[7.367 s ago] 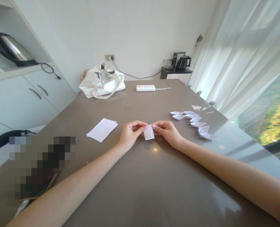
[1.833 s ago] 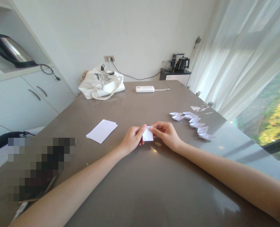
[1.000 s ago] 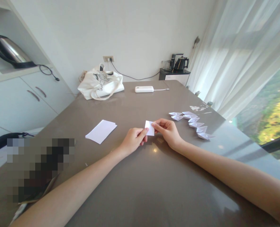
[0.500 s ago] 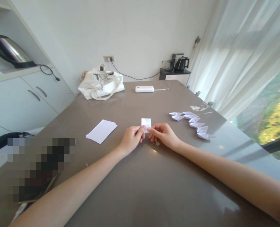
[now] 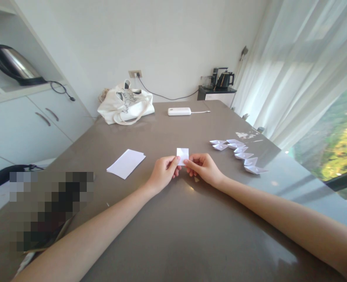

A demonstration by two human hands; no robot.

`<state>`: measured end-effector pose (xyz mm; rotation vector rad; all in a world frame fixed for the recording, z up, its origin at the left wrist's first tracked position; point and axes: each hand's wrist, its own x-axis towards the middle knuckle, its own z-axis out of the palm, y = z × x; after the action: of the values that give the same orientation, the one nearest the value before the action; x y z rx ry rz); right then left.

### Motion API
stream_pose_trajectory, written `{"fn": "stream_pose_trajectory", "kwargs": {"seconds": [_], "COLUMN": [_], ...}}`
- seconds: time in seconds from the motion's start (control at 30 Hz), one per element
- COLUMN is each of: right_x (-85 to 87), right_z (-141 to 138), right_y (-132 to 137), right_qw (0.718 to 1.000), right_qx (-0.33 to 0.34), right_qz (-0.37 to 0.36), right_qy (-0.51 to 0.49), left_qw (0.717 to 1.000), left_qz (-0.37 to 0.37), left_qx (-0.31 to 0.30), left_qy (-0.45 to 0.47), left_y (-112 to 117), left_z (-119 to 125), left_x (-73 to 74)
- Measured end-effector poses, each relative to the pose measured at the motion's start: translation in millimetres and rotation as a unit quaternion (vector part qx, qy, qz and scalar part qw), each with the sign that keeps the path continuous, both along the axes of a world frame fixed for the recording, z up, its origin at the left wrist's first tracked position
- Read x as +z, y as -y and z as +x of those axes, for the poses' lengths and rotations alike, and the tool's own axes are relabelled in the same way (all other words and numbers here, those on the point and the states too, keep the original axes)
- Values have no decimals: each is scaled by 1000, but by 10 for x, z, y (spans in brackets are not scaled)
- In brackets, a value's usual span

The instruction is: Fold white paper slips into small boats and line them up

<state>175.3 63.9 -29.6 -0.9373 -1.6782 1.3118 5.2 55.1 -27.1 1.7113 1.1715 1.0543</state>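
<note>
A small square of folded white paper point(image 5: 182, 154) is held upright above the middle of the table, between both hands. My left hand point(image 5: 166, 171) pinches its lower left edge, thumb in front. On the lower right edge my right hand point(image 5: 204, 169) has a similar pinch, with the fingers curled behind. The fingertips at the back of the paper are partly hidden. To the left lies a stack of white paper sheets point(image 5: 126, 163), slightly fanned. Several folded white paper boats point(image 5: 244, 155) stand in a bent row to the right.
On the grey-brown table point(image 5: 173, 227), a white handbag point(image 5: 126, 103) and a white power bank point(image 5: 179, 111) with a short cable sit at the back. A pixelated dark object point(image 5: 53, 211) lies at the left edge. A kettle point(image 5: 226, 79) stands on a cabinet beyond.
The folded paper has shifted very slightly to the right in the view. Both hands keep their pinch on it, and the other things stay where they were.
</note>
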Motion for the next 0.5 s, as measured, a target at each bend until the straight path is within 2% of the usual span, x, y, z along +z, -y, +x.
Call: {"fn": "stream_pose_trajectory", "kwargs": {"seconds": [0.13,0.33,0.5], "right_x": [39,68,51], "right_z": [-21,-13,-9], "right_y": [-11,-24,-31], "right_qw": [1000,998,997], "right_qx": [-14,-49,-51], "right_qz": [-10,-14,-17], "right_qy": [-15,-37,-52], "left_qw": [1000,999,994], "left_qz": [1,-19,-28], "left_qx": [10,-21,2], "left_qy": [12,22,103], "left_y": [6,2,-57], "left_z": [-7,8,-5], "left_x": [5,4,-29]}}
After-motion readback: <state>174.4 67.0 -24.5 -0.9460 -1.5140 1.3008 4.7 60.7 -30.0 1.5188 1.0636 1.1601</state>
